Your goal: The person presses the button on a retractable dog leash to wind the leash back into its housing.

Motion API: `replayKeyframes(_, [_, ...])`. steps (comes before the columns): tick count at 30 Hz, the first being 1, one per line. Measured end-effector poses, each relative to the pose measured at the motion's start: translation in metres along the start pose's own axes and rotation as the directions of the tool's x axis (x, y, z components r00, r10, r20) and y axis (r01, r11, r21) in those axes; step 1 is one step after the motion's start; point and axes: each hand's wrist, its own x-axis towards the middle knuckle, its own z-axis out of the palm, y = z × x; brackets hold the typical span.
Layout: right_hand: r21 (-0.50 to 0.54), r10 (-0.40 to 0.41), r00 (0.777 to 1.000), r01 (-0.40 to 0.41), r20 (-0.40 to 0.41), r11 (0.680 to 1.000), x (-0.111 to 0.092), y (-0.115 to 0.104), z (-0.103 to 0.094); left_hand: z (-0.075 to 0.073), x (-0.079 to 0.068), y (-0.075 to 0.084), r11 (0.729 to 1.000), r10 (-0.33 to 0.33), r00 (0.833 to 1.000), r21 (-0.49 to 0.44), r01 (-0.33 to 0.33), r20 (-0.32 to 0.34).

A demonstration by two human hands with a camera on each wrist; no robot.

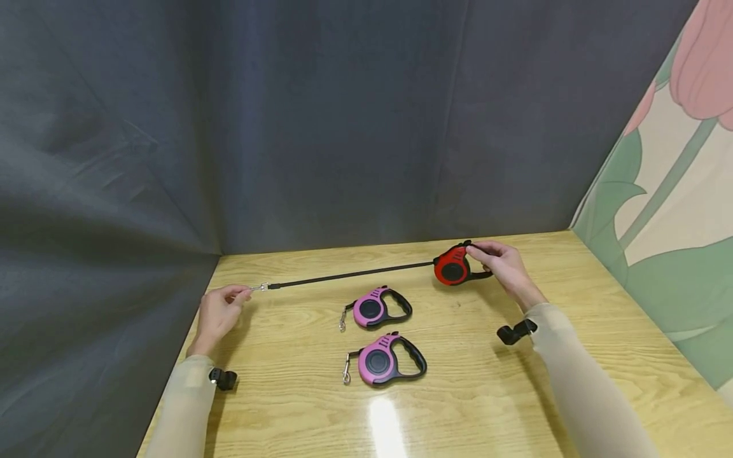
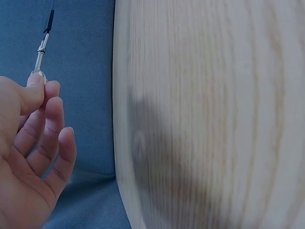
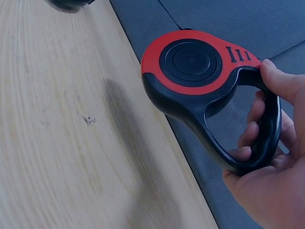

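Observation:
My right hand point(image 1: 502, 264) grips the black handle of a red retractable dog leash point(image 1: 452, 267), fingers wrapped through the loop and thumb near its top, as the right wrist view shows. From its casing a black strap point(image 1: 349, 275) runs taut to the left above the table. At the strap's far end is a silver snap hook point(image 1: 263, 287). My left hand point(image 1: 219, 315) pinches that hook between thumb and forefinger; in the left wrist view the other fingers point(image 2: 66, 152) curl loosely. Two pink retractable leashes, one farther point(image 1: 369, 309) and one nearer point(image 1: 376, 363), lie between the hands.
Both pink leashes have short hooks pointing left and black handles to the right. Beneath everything is a wooden table point(image 1: 458, 407). A dark grey curtain point(image 1: 343, 127) closes off the back and left; a flower-patterned cloth point(image 1: 676, 254) hangs at the right.

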Motion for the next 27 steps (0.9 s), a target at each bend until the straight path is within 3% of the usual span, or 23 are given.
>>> replayKeyframes(27, [0.025, 0.009, 1.0, -0.01, 0.022, 1.0, 0.0031, 0.0018, 0.0044, 0.0038, -0.0003, 0.0038, 1.0, 0.013, 1.0, -0.026, -0.013, 0.013])
